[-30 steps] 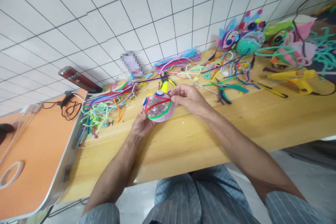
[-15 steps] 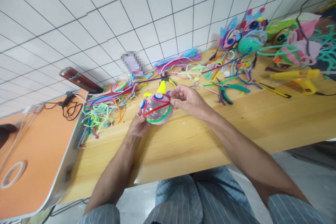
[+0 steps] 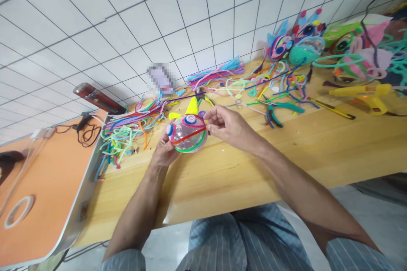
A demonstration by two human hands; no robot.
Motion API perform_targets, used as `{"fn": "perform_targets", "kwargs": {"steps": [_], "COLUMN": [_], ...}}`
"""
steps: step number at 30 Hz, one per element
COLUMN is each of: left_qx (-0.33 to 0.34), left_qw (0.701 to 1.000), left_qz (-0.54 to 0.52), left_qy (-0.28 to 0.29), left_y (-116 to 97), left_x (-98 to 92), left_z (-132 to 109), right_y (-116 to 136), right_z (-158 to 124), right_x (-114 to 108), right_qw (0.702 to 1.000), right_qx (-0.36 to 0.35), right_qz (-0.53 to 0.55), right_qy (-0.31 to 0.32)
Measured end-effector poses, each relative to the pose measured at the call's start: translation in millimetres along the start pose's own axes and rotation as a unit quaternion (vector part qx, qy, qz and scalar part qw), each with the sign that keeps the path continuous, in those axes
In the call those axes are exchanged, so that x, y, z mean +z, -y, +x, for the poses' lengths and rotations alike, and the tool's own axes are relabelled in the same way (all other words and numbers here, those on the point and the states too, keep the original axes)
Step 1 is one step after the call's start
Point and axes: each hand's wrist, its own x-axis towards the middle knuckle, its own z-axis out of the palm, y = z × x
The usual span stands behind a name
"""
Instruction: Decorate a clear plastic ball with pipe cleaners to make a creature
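A clear plastic ball (image 3: 190, 140) is decorated as a creature, with pink and blue coiled eyes, a yellow horn (image 3: 191, 106) and a green pipe cleaner (image 3: 193, 148) curving along its lower side. My left hand (image 3: 164, 150) is closed around the ball's left side, holding it above the table. Across its front stretches a red pipe cleaner (image 3: 187, 136). At the ball's right edge my right hand (image 3: 224, 125) pinches the red strip's end between thumb and finger, the other fingers curled. The contact point is partly hidden by the fingertips.
Loose pipe cleaners (image 3: 124, 135) lie left, with a bundle (image 3: 219, 72) behind. To the right are teal-handled pliers (image 3: 282, 108), a yellow cutter (image 3: 332, 108) and a yellow glue gun (image 3: 365, 93). Finished creatures (image 3: 305, 48) stand by the tiled wall. Tape (image 3: 19, 211) lies on the orange surface.
The ball has turned and tilted slightly in my left hand, shifting a little left, so more of its eyes and yellow parts show. My right hand stays at the red strip's right end.
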Motion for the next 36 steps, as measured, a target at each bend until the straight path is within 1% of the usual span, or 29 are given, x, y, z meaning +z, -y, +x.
{"fn": "perform_targets", "kwargs": {"steps": [3,6,13,16,25,30,33,36], "left_qx": [0.002,-0.003,-0.003,-0.011,-0.001,-0.002,-0.013,-0.024], "left_qw": [1.000,1.000,0.999,0.999,0.999,0.999,0.999,0.999], "left_qz": [0.005,0.015,0.032,0.032,0.039,0.040,0.038,0.034], "left_qy": [-0.003,-0.007,-0.029,-0.026,-0.012,-0.016,-0.015,-0.002], "left_y": [-1.0,-1.8,-3.3,-5.2,-6.5,-6.6,-6.1,-3.5], "left_x": [0.8,2.3,1.1,0.1,1.5,4.0,4.8,5.1], "left_z": [-0.4,-1.5,-2.2,-2.0,-1.3,-1.0,0.8,4.6], "right_y": [4.4,7.1,3.6,2.0,-2.5,-5.9,-10.9,-21.8], "right_z": [-2.7,-4.2,-4.5,-3.9,-2.8,-2.1,-0.3,3.6], "right_x": [-2.1,-2.0,3.1,3.1,5.2,5.8,5.0,4.6], "right_qw": [0.998,0.995,0.996,0.995,0.992,0.990,0.989,0.987], "right_qx": [-0.021,-0.025,-0.021,-0.027,-0.037,-0.033,-0.032,-0.026], "right_qz": [-0.058,-0.093,-0.090,-0.096,-0.119,-0.134,-0.145,-0.156], "right_qy": [-0.001,-0.001,0.007,0.003,-0.005,-0.008,-0.013,-0.015]}}
